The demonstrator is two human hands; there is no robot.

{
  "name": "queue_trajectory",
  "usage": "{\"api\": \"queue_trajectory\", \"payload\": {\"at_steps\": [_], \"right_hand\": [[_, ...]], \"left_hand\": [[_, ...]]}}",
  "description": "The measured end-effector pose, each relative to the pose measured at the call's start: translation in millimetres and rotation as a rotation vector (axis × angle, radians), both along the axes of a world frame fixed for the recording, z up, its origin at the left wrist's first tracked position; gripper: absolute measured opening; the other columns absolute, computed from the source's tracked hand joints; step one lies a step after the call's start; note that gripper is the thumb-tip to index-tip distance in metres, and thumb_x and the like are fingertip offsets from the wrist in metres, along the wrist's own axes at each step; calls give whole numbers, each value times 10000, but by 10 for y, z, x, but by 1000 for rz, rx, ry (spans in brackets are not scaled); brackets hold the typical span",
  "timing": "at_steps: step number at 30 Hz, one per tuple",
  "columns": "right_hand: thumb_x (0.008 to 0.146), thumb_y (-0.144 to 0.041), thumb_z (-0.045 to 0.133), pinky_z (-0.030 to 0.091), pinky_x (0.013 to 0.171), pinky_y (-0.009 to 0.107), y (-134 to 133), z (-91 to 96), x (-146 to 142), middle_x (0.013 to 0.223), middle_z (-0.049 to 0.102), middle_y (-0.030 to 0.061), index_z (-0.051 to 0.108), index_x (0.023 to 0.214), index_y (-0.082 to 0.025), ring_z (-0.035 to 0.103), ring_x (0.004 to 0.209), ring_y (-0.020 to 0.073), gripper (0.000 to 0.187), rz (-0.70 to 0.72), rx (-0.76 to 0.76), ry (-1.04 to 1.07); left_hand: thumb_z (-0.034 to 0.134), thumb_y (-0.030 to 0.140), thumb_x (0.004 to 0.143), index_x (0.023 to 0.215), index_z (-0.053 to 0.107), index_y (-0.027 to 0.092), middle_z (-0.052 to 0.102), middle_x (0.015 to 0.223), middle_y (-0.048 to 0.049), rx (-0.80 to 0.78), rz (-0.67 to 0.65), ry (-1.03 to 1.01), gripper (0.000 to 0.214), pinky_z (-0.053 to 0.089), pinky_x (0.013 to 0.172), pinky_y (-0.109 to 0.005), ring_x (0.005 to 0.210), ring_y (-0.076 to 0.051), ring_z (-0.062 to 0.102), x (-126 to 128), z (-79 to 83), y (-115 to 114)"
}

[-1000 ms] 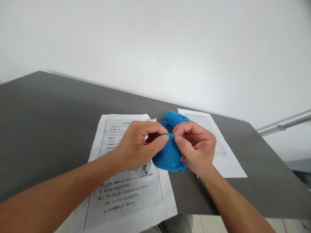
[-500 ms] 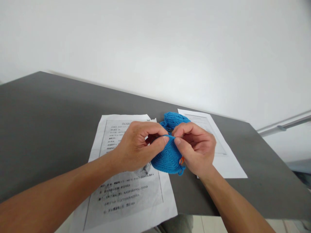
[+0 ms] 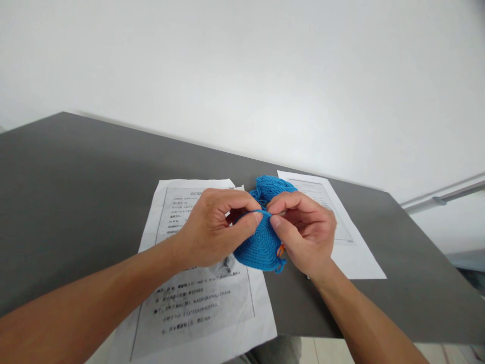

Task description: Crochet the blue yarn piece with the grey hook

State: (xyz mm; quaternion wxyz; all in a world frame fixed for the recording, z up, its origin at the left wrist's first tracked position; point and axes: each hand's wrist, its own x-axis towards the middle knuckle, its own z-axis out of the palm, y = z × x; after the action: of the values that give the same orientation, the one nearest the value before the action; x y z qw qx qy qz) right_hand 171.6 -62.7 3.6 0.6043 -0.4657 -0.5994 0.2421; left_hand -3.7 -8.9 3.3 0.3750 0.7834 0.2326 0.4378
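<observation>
A blue crochet piece [image 3: 261, 245], worked in curved rows, hangs between my hands above the table. My left hand [image 3: 222, 227] is closed, pinching its upper edge between thumb and forefinger. On the other side, my right hand [image 3: 305, 227] is closed too, with thumb and fingertips meeting at the same top edge; whether a hook or yarn lies in them is hidden. A small orange loop [image 3: 281, 249] and a blue yarn tail show at the piece's lower right. Just behind the hands lies a skein of blue yarn [image 3: 273, 187].
A printed sheet [image 3: 212, 318] with text and a dark picture lies under my left arm, overhanging the near edge. Another printed sheet [image 3: 359, 263] lies at the right. Both rest on the grey table [image 3: 94, 167], which meets a white wall [image 3: 242, 76].
The crochet piece and my right fingertips have shifted very slightly to the left. Both hands keep their pinch at the top edge.
</observation>
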Motion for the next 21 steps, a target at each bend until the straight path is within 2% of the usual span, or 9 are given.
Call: {"api": "queue_trajectory", "payload": {"at_steps": [7,21], "right_hand": [[759,-118,744,489,493,245,2,-7,1,629,664,-17,732,728,-237,626,611,149,123,47,11,32],[758,-144,733,481,494,247,11,-14,25,649,676,-10,708,725,-230,607,592,142,96,55,-7,-16]], "left_hand": [[602,121,879,675,705,152,584,584,49,13,-11,-5,230,366,544,-206,557,-71,484,5,-3,7],[604,118,882,678,709,152,589,582,50,30,-14,-2,232,364,544,-207,554,-71,477,-20,-17,8]]}}
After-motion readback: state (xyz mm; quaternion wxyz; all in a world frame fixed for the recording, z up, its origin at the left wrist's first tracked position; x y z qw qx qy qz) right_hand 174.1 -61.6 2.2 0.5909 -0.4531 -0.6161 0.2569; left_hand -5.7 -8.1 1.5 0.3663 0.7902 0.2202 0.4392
